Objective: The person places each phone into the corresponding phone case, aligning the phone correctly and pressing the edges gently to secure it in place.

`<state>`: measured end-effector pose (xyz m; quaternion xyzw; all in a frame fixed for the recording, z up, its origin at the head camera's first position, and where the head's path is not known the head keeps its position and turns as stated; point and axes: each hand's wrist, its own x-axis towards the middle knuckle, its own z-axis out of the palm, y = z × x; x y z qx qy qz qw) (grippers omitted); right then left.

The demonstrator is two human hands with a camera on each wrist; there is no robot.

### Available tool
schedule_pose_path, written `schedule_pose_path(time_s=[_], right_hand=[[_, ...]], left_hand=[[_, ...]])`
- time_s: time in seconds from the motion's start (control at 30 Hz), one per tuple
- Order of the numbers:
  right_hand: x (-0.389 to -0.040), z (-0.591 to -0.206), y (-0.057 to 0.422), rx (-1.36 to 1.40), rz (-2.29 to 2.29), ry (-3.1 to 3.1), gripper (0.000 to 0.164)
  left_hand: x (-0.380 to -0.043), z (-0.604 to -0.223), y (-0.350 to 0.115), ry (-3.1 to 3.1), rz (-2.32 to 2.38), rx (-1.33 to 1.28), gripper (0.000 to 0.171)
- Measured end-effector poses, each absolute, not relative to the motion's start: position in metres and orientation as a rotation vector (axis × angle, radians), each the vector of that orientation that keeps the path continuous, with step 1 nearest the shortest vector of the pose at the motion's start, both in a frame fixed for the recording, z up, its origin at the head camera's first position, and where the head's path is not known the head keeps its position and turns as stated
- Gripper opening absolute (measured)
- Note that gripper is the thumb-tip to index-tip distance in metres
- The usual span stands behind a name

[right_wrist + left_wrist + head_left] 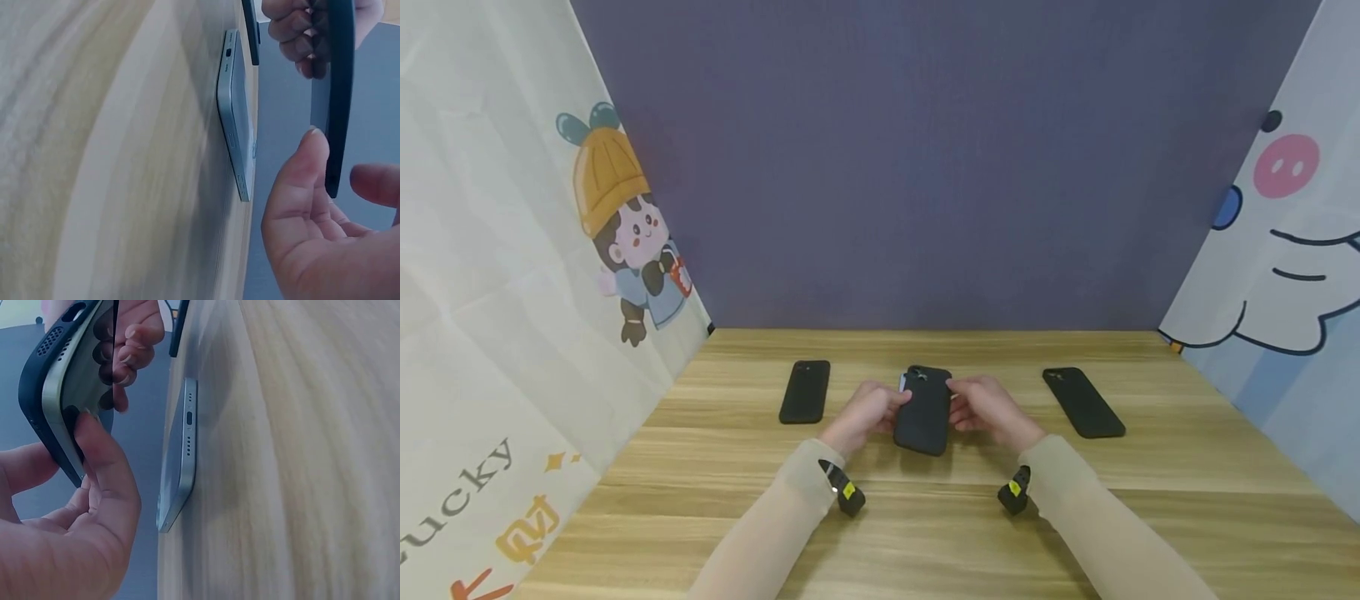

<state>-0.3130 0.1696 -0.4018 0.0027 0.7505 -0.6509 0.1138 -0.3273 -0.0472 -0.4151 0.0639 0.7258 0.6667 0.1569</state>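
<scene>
Both hands are at a smartphone (55, 394) held upright at a tilt above the table, its screen toward the wrist cameras. A black phone case (925, 412) covers its back; in the left wrist view the phone's silver frame stands out beyond the case's rim. My left hand (868, 410) pinches the left edge, thumb on the case back and a fingertip on the screen side. At the opposite edge my right hand (988, 408) has its fingers curled around the case's upper side. Another silver phone (231, 112) lies flat beyond, mostly hidden in the head view.
On the wooden table (925, 533), a black-cased phone or case (805, 392) lies to the left and a similar black one (1082, 402) to the right. A dark panel (895, 167) stands along the back edge. Printed white sheets (512, 250) hang at both sides.
</scene>
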Motion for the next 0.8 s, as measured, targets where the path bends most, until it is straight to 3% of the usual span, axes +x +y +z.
schedule_pose_path(time_s=[0.8], right_hand=[[-0.3164, -0.4084, 0.1740, 0.000, -1.961, 2.153, 0.034]], left_hand=[[-0.3249, -0.4170, -0.0496, 2.024, 1.836, 0.292, 0.021]])
